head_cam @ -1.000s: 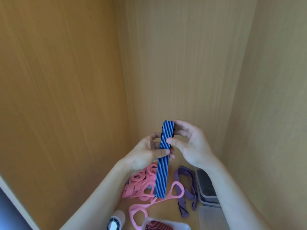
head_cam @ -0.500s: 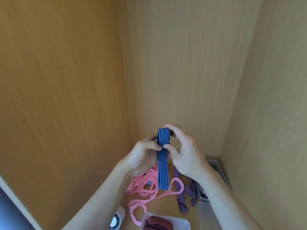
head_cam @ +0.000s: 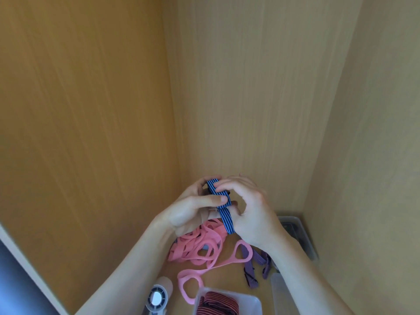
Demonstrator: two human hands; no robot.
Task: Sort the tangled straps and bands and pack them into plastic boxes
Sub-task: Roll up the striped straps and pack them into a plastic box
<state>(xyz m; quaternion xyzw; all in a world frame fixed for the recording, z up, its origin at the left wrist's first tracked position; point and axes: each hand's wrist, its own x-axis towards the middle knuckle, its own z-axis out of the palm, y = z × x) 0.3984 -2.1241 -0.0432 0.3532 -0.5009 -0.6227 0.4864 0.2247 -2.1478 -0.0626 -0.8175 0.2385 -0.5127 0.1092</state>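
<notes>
A blue strap with black stripes (head_cam: 221, 202) is held up between both hands, folded short, its loose end hanging to about the wrist. My left hand (head_cam: 193, 208) pinches it with thumb and fingers. My right hand (head_cam: 250, 212) curls over it, fingertips pressing the top fold. Below lie a heap of pink bands (head_cam: 197, 244) and a purple strap (head_cam: 254, 264) on the wooden shelf floor. A clear plastic box (head_cam: 256, 302) at the bottom edge holds red striped straps (head_cam: 216, 305).
Wooden walls close in on the left, back and right. A grey plastic box (head_cam: 297, 228) sits in the back right corner. Another clear lid or box (head_cam: 278, 292) lies beside my right forearm. A small white fan (head_cam: 156, 296) stands at the bottom left.
The blue strap has been folded shorter; much less of it hangs down. Both hands tilted it and closed tighter around it, and the view shifted slightly down.
</notes>
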